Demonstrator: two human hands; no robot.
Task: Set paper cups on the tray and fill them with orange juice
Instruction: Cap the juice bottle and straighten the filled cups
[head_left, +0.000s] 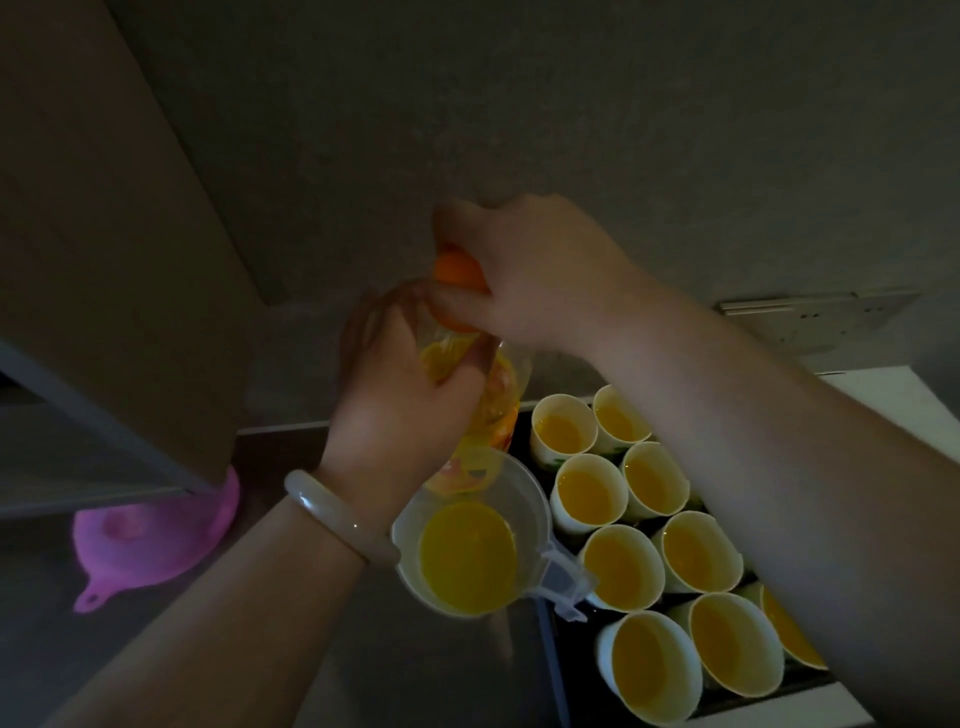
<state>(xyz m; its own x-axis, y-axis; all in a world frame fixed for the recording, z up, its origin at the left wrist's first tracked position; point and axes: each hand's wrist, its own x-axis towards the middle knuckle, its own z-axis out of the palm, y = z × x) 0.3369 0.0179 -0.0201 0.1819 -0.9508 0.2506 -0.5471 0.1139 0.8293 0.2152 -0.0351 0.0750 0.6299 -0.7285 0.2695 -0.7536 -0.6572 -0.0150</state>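
Juice bottle (498, 395): left hand (400, 395) gripped its neck; right hand (524, 270) clasped the orange cap (457, 273). Filled paper cups (623, 566) stood on dark tray (550, 634) (measuring jug (467, 551) beside).

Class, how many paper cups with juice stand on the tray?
9 paper cups, in paired rows on the dark tray, right of the jug; the right arm may hide more.

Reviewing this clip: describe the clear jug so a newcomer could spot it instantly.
Start at the dark tray packed with juice-filled paper cups on the right. Just off its left edge, below the left hand gripping the juice bottle, stands the jug. Unlike the white cups, it is see-through plastic with a handle pointing toward the tray.
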